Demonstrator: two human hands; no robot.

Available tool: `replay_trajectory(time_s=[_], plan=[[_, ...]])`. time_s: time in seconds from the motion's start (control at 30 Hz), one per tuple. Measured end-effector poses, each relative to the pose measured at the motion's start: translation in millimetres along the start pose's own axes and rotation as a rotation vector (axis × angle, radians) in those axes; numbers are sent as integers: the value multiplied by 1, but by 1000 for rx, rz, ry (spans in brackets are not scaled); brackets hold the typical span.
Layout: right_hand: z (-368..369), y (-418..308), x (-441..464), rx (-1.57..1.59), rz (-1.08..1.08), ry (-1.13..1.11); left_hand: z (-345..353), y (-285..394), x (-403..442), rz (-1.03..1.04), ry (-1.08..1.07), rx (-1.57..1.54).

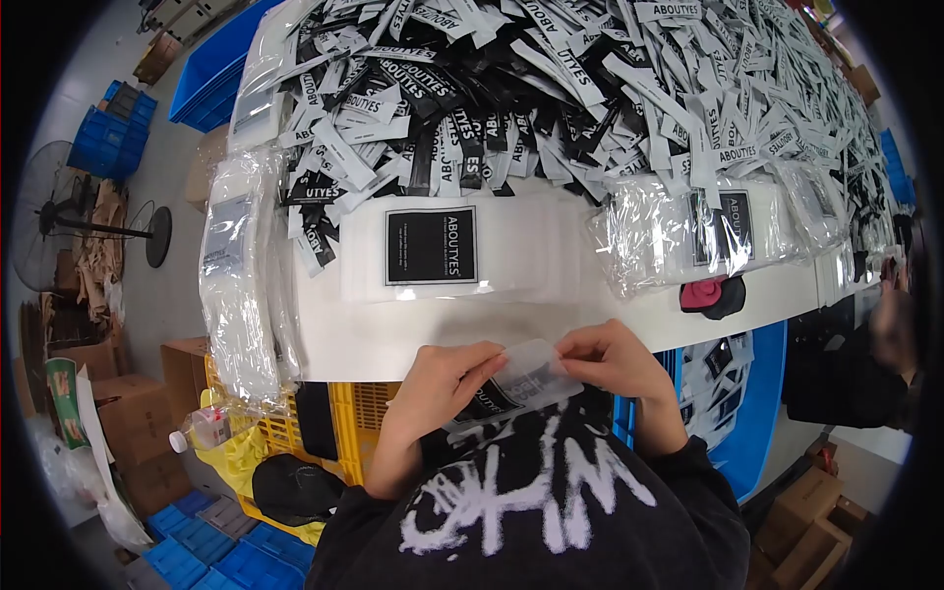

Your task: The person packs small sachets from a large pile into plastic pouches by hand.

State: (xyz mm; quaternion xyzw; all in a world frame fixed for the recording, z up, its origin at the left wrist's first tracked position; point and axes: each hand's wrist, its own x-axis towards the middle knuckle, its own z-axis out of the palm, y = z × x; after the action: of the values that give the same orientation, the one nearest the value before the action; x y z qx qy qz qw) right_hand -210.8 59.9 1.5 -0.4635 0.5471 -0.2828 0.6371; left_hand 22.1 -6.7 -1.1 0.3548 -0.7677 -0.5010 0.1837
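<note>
Pouch [534, 376] of frosted translucent plastic, black label, sits between hands, just beside smooth white tabletop [364, 339]. Left hand [444, 382] pinches one side, right hand [612, 360] the other. Risk: slick film could slip if either pinch loosens, or crease if pulled unevenly.

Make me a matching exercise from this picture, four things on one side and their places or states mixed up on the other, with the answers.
Things:
1. Left hand
2. Sachets
3. Fan
4. Bottle

Places or states:
A. Near the picture's left edge
B. Pinching a pouch
C. White-capped, by yellow plastic
D. Heaped on the table

Right pairs: 1-B, 2-D, 3-A, 4-C
</note>
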Motion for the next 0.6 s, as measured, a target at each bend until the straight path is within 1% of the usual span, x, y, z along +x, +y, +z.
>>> replay_trajectory(time_s=[0.07,0.17,0.27,0.37,0.47,0.5,0.6], plan=[[-5,8,8,-135,-9,-203,4,5,1,10,6,-17],[9,15,19,-205,-97,-178,9,11,3,-5,-44,-31],[10,19,20,-11,57,-158,-5,8,3,-118,-228,-167],[12,22,16,642,-149,44,-2,-9,0,-66,37,-243],[23,13,8,124,-330,137,8,5,7,-70,146,-491],[21,6,5,12,-358,143,7,7,7,-64,47,-368],[12,1,-3,-71,-341,123,16,13,11,95,106,-301]])
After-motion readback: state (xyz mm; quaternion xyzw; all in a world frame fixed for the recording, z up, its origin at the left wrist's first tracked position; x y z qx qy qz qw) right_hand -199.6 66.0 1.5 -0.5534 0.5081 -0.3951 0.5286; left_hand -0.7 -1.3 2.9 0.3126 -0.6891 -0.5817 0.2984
